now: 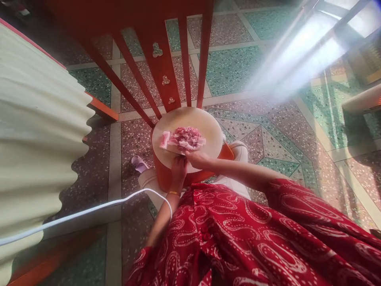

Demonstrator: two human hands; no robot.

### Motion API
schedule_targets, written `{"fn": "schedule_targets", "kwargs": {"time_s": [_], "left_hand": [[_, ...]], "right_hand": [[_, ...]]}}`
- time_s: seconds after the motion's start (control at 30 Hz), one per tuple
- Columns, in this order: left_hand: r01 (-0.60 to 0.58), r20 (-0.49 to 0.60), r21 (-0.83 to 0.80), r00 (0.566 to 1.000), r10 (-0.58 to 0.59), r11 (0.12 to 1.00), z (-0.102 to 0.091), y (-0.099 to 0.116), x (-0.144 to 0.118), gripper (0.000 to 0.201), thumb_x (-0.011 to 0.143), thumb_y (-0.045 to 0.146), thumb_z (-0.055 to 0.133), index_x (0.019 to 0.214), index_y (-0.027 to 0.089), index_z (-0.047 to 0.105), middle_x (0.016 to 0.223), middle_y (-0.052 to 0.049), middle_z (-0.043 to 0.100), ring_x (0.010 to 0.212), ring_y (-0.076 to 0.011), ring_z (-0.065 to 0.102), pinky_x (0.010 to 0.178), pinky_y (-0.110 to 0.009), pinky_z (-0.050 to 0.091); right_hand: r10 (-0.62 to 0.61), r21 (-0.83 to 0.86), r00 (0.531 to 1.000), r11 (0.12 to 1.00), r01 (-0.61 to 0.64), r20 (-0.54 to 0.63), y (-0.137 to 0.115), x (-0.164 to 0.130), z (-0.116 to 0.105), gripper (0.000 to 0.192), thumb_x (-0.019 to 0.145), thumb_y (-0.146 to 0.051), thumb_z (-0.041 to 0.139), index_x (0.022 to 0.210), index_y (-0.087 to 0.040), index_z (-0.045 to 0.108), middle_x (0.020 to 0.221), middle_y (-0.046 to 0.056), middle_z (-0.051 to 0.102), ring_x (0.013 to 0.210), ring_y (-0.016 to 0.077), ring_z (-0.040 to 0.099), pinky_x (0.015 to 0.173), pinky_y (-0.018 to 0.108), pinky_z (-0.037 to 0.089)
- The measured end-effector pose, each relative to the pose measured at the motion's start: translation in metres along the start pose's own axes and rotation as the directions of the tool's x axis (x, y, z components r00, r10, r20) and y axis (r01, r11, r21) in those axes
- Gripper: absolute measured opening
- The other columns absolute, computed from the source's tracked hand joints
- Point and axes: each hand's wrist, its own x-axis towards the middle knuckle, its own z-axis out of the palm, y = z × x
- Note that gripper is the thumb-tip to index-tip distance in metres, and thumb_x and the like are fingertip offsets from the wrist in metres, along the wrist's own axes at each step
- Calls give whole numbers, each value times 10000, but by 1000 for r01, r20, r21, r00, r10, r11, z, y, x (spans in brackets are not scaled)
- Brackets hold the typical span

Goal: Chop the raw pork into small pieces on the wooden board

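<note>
At frame centre, your left hand (178,169) grips the round chopping board's (208,123) near edge, fingers curled. Your right hand (198,159) touches the chopped pork (186,138); its fingers' spread is unclear. Keep the board level.

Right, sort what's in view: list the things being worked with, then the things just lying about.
Being worked with:
- left hand and right hand, at the near edge of the meat
- pile of cut raw meat
- round cutting board under it
- orange chair bearing the board

Just lying about:
- white cable
- corrugated sheet
- purple slipper
</note>
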Motion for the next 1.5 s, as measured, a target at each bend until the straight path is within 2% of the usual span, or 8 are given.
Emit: {"fn": "schedule_targets", "kwargs": {"time_s": [0.2,0.4,0.57,0.77,0.97,1.13,1.3,1.5], "left_hand": [[-22,-31,-79,999,20,997,-14,3,1,210,918,282,453,937,171,631,933,-91,626,895,-208,562,818,-374,467],[28,31,-99,999,-25,995,-18,3,-1,248,931,296,427,999,173,631,967,-109,643,952,-220,569,853,-394,466],[39,81,-55,996,-34,998,-8,-5,-4,233,924,289,432,961,180,635,938,-101,646,919,-228,570,843,-402,458],[-22,73,-10,997,22,1000,-3,-12,-7,179,902,245,467,939,165,623,888,-106,639,877,-240,568,815,-410,456],[-28,-2,-34,1000,28,999,-8,-5,-5,207,922,291,449,946,168,614,919,-96,637,898,-219,562,804,-373,468],[-3,30,-21,1000,4,1000,-8,-4,-5,193,919,283,449,957,174,604,916,-110,628,928,-228,560,836,-393,460],[2,34,-19,999,-2,1000,-2,-10,-7,186,907,279,459,871,183,614,860,-101,627,889,-231,560,807,-394,461],[-31,33,21,999,30,999,4,-16,-7,162,882,218,475,861,172,629,824,-96,633,830,-230,572,779,-396,470]], "right_hand": [[117,-54,989,992,-112,87,32,-45,-2,420,872,-139,437,1292,-156,446,828,91,672,691,183,632,542,243,397],[133,-72,982,990,-124,135,17,-59,-12,379,897,-138,400,1274,-158,432,798,89,672,718,194,654,560,244,416],[116,-36,986,993,-113,118,-5,-30,-5,387,919,-159,373,1305,-127,401,891,126,681,810,225,666,638,285,476],[-40,-8,999,999,40,-12,-9,5,3,380,919,-169,383,1291,-110,433,1100,179,634,923,228,644,706,288,482],[71,-77,994,995,-65,79,20,-40,-1,427,918,-156,385,1346,-156,389,851,102,680,765,200,660,582,248,442],[97,-80,989,993,-88,114,18,-59,-7,361,908,-152,393,1262,-148,467,820,97,672,755,198,661,584,245,432],[99,-53,986,994,-93,130,1,-35,-2,436,905,-151,388,1341,-148,392,909,119,680,822,223,665,628,274,468],[-56,-29,998,998,56,-13,-15,8,5,528,899,-161,402,1415,-141,293,1162,175,612,991,226,620,740,290,481]]}}
